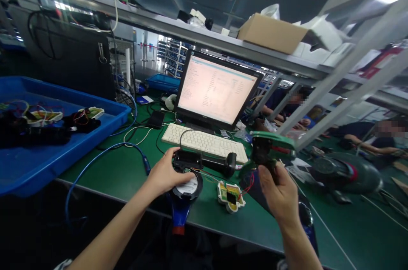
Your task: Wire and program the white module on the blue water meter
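At the green bench's (pixel 126 172) near edge, a blue-and-black device (pixel 181 211) is partly covered by the left hand (pixel 167 173), whose grip cannot be told; well apart, a blurred green tool (pixel 274 137) is clasped by the right hand (pixel 282 193). Open bench is left toward the blue tray (pixel 79 153). The device is aligned far-to-near, red tip nearest.

Cannot make out the tiny rows of print (pixel 195 76) on the computer monitor (pixel 219 91) or the small mark (pixel 204 116) on its lower bezel (pixel 219 122).
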{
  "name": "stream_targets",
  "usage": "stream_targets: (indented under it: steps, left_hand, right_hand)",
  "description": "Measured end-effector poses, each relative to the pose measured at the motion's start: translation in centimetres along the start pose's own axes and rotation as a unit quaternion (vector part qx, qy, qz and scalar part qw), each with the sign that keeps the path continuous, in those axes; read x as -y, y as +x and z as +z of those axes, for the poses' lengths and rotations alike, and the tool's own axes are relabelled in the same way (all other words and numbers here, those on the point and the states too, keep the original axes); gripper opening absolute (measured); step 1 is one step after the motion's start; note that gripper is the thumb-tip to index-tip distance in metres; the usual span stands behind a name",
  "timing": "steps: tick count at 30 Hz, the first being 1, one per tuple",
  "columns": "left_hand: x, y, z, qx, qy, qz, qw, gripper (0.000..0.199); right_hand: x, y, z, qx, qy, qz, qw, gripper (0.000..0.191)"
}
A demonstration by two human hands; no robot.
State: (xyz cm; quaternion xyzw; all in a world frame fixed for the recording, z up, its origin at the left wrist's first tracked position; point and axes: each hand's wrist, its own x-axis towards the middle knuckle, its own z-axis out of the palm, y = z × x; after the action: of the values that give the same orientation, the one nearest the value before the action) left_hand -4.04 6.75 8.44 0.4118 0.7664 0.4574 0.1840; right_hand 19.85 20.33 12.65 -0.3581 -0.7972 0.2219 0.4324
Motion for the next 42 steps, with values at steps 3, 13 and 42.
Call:
stream_targets:
  steps: [3, 13, 42]
  left_hand:
    - [0.0, 0.1, 0.1, 0.008, -0.007, 0.002, 1.000, 0.080]
    - [-0.1, 0.3, 0.0, 0.010, 0.013, 0.006, 1.000, 0.084]
    - [-7.0, 1.1, 0.1, -0.009, -0.006, 0.257, 0.966, 0.030]
  right_hand:
    - [-3.2, -2.1, -4.9, -0.023, -0.191, 0.057, 0.980, 0.035]
    - [-8.8, -4.9, -7.7, 0.099, -0.337, 0.259, 0.900, 0.037]
    - [-0.6, 5.1, -5.8, -0.051, 0.424, 0.159, 0.890, 0.022]
